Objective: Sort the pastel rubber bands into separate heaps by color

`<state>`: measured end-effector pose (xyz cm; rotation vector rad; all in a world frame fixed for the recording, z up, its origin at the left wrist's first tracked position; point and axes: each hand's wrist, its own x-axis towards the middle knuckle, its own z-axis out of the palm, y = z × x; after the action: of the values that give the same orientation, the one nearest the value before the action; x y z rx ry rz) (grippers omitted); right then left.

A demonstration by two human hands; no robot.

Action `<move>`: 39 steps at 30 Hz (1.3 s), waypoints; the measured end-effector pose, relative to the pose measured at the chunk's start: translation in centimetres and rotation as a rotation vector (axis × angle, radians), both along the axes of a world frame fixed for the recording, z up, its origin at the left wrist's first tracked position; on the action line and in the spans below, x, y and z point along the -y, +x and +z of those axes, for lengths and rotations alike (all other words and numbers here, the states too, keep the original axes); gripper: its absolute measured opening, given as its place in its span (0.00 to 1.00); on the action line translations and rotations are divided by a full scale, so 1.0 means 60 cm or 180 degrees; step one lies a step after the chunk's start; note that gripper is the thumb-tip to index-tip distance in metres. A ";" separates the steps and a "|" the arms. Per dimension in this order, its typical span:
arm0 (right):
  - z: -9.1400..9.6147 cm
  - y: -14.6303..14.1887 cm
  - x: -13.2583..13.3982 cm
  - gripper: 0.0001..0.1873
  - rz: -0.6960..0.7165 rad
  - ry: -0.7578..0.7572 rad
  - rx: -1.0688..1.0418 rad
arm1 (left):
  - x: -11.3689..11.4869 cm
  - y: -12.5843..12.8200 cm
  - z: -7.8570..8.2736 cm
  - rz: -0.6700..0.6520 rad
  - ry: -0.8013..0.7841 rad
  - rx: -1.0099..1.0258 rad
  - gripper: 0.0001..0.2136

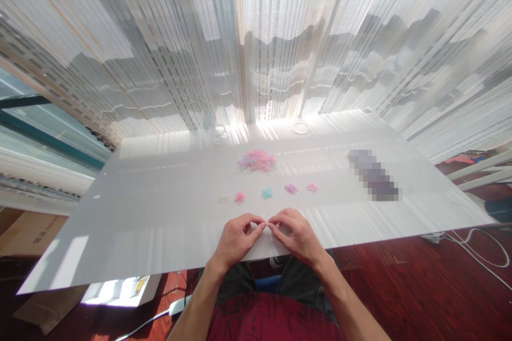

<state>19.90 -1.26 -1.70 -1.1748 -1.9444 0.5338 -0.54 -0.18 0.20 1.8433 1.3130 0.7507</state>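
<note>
My left hand and my right hand meet above the table's near edge. Thumb and forefinger of each are pinched together, tips almost touching. Between them a faint, thin pale strand seems to be held; its exact kind is too small to make out. Just beyond lies a row of little heaps of thin strands, like tiny elastic bands: a yellowish one, a pink one, a turquoise one, a purple one and a light pink one. Behind the row is a larger mixed-colour pile.
The white table stands against sheer curtains. A blurred-out dark object lies on its right part. Round clear items rest at the back edge. A cardboard box is at left; white cables trail over the red floor.
</note>
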 end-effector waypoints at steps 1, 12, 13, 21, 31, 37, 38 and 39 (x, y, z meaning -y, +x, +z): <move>0.001 0.000 0.000 0.03 -0.0004 -0.0011 0.0006 | 0.000 0.000 0.001 -0.0003 0.0009 -0.0012 0.11; 0.004 0.000 0.000 0.05 -0.0019 -0.0057 0.0000 | -0.001 0.003 0.006 0.0039 0.0024 -0.0002 0.10; 0.003 0.000 0.000 0.05 -0.0011 -0.0058 -0.0002 | -0.001 0.003 0.006 0.0044 0.0012 0.0006 0.10; 0.005 0.000 0.001 0.04 -0.0040 -0.0058 -0.0001 | -0.001 0.002 0.006 0.0054 -0.0020 0.0020 0.10; 0.006 0.000 0.000 0.04 -0.0061 -0.0034 -0.0025 | -0.002 0.001 0.003 0.0088 0.0015 0.0010 0.11; 0.005 0.001 0.000 0.04 -0.0072 -0.0024 -0.0016 | -0.001 0.001 0.003 0.0095 0.0014 0.0046 0.11; 0.005 0.001 0.000 0.04 -0.0072 -0.0024 -0.0021 | -0.001 0.001 0.003 0.0093 0.0013 0.0049 0.11; 0.005 0.000 0.000 0.04 -0.0072 -0.0024 -0.0026 | -0.001 0.002 0.003 0.0088 0.0012 0.0050 0.11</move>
<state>19.92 -1.25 -1.41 -1.1963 -1.9215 0.5336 -0.44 -0.13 0.39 1.8221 1.3305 0.7811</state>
